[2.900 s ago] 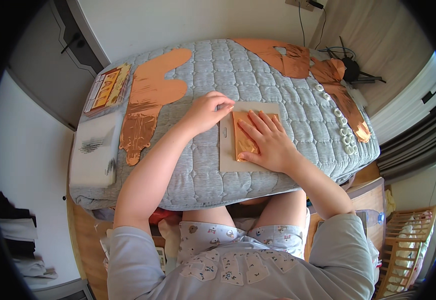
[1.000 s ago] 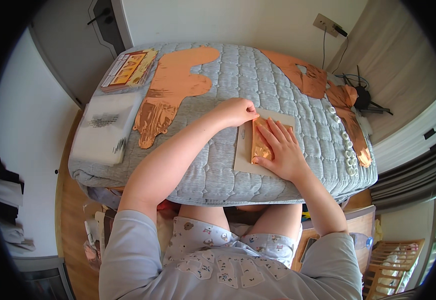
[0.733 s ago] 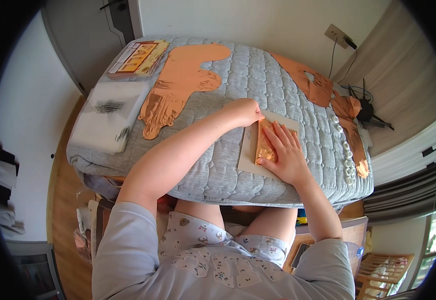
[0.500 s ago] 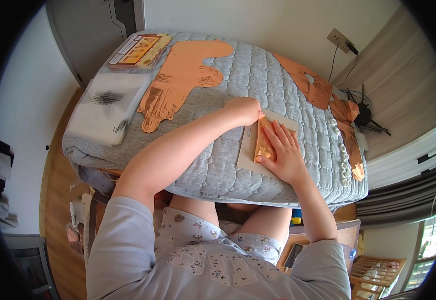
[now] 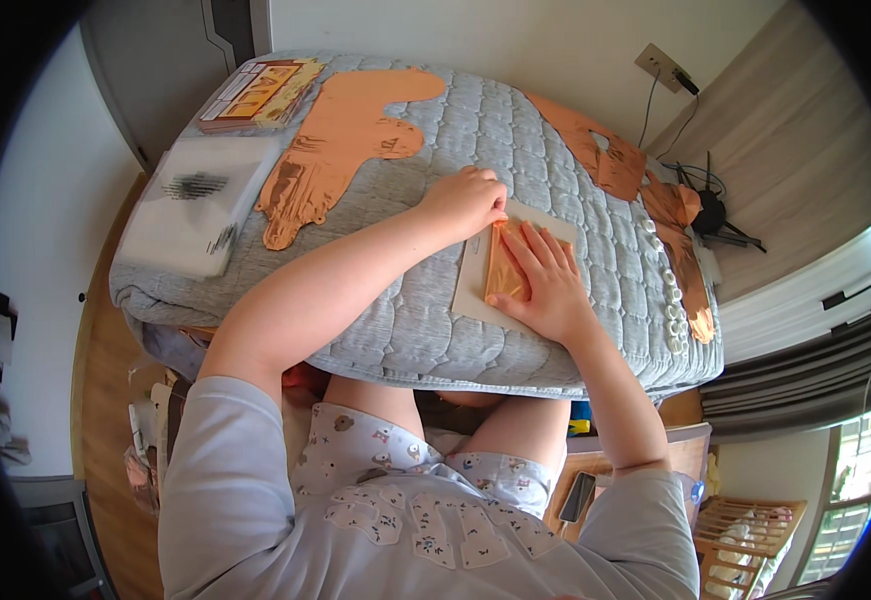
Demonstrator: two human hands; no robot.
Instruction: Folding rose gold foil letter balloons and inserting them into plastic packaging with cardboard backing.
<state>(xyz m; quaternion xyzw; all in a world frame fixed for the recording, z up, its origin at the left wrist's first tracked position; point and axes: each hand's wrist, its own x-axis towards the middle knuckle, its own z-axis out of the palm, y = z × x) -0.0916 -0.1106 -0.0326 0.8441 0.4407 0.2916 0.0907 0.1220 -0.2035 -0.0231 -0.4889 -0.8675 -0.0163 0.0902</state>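
Observation:
A folded copper-coloured foil balloon [image 5: 504, 277] lies on a pale card [image 5: 470, 283] on the quilted mattress. My right hand [image 5: 548, 283] lies flat across it, fingers stretched out and slightly apart, pressing it to the card. At the far left corner of the folded foil, my left hand [image 5: 463, 206] is closed in a pinch, its fingertips at the foil's edge. Farther left, a larger unfolded copper foil balloon [image 5: 341, 125] is spread flat, crinkled at its near end. More copper foil [image 5: 596, 150] stretches along the mattress's right side.
A stack of clear plastic bags [image 5: 186, 210] and a pile of printed cards [image 5: 261, 95] lie at the left. Several small white rolls [image 5: 674, 312] line the right edge. A black router [image 5: 713, 213] stands beyond it, and a phone [image 5: 577, 497] rests on a wooden surface below.
My left hand has turned and lifted slightly at the foil's corner, its knuckles now more upward. My right hand stays flat on the folded foil. The whole view has shifted a little.

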